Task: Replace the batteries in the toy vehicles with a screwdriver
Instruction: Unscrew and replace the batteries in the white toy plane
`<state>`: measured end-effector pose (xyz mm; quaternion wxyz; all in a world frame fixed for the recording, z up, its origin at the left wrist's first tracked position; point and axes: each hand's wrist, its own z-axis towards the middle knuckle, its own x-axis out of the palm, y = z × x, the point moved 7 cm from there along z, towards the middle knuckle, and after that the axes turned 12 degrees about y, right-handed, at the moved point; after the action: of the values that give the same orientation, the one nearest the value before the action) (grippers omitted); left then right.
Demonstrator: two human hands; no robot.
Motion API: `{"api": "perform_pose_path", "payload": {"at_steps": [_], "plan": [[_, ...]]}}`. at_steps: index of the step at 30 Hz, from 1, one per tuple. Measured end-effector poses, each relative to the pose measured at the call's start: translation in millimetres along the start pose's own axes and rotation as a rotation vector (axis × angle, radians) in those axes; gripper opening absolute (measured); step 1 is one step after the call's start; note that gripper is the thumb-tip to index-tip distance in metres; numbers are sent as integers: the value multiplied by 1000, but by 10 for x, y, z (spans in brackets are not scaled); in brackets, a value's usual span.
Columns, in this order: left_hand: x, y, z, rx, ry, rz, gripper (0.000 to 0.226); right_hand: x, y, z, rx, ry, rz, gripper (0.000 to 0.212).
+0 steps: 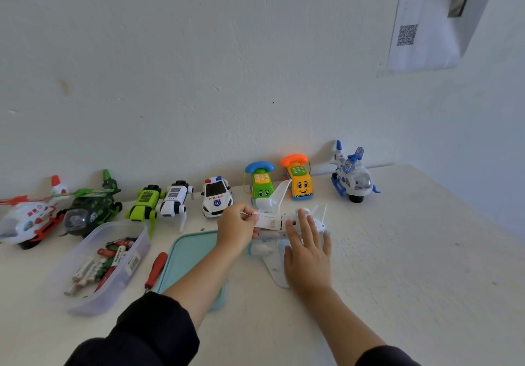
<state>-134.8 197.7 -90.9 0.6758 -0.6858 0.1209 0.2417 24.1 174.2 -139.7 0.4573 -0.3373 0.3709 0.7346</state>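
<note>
Toy airplane (284,223), light and brittle-winged beside the teal tray (190,255), is pinched by the left hand (237,228); the right hand (308,252) is laid flat, fingers spread.

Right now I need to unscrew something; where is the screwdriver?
The red screwdriver lies on the table, left of centre, between the battery box and the teal tray.
</note>
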Motion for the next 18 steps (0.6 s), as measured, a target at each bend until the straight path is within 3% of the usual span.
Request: {"api": "perform_pose_path", "payload": {"at_steps": [7,12,18], "plan": [[9,23,-3,-47,34,-13,13,-8,-7,-11,5,10,14,70],[-5,37,18,-98,-3,-68,19,-16,-4,-9,10,22,22,69],[4,-40,20,-27,-19,-48,21,-8,-4,-12,5,24,17,69]]}}
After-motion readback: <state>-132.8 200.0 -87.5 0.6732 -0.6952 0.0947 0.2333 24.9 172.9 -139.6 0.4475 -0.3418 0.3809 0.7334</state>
